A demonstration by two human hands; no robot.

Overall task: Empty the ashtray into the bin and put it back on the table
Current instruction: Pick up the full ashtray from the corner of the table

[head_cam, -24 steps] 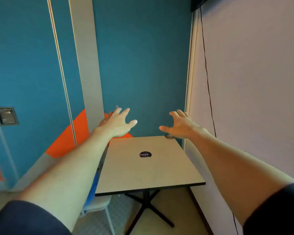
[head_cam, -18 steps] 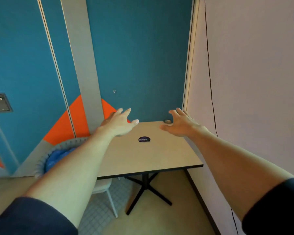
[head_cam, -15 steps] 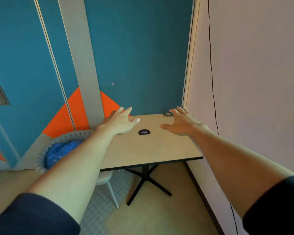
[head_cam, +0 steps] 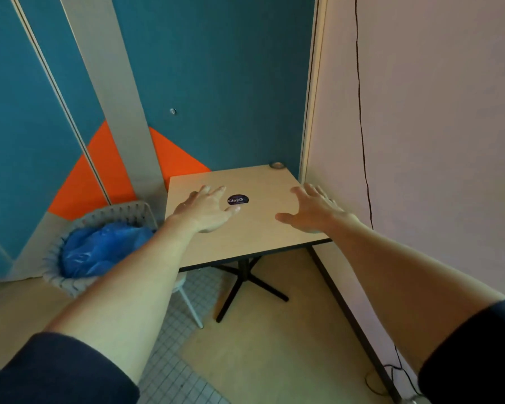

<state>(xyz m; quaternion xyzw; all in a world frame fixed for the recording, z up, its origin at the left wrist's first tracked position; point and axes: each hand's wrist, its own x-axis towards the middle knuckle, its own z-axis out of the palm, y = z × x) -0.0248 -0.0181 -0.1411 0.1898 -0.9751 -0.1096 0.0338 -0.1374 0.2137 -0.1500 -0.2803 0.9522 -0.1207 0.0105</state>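
A small round grey ashtray (head_cam: pixel 277 165) sits at the far right corner of a square light-wood table (head_cam: pixel 263 225). Left of the table stands a pale woven bin (head_cam: pixel 79 284) lined with a blue plastic bag (head_cam: pixel 99 249). My left hand (head_cam: pixel 206 209) hovers over the table's left half, palm down, fingers spread, holding nothing. My right hand (head_cam: pixel 314 211) hovers over the right half, also open and empty, a short way in front of the ashtray.
A round dark sticker (head_cam: pixel 238 200) lies mid-table between my hands. A pale wall (head_cam: pixel 420 141) borders the table on the right with a black cable (head_cam: pixel 362 126) running down it. Teal and orange panels stand behind. A white chair leg (head_cam: pixel 191 307) shows under the table.
The view has tilted down, so the table and bin now sit fuller in frame. Both open hands have come over the tabletop, and the ashtray is now uncovered beyond my right hand.
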